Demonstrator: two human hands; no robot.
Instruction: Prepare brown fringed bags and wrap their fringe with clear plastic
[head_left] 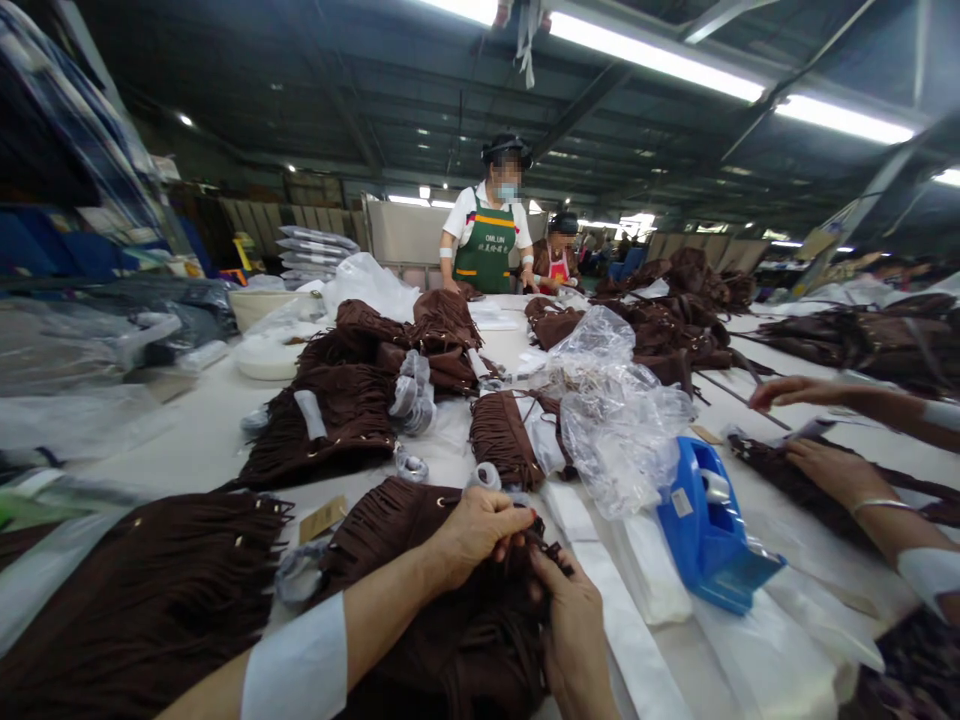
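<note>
A dark brown fringed bag (397, 535) lies on the table right in front of me. My left hand (480, 530) is closed in a pinch at the bag's upper right edge, by a dark strap or cord. Lower and to the right, my right hand (574, 620) grips the same edge, thumb against the brown material. The exact part between my fingers is partly hidden. Another brown fringed bag (165, 590) lies to the left, with a brown paper tag (322, 520) between the two.
A blue tape dispenser (705, 530) stands to the right, near crumpled clear plastic (615, 420) and white paper strips (607, 590). More fringed bags (330, 410) are piled ahead. A co-worker's hands (832, 460) work at the right; a person in a green apron (486, 245) stands across the table.
</note>
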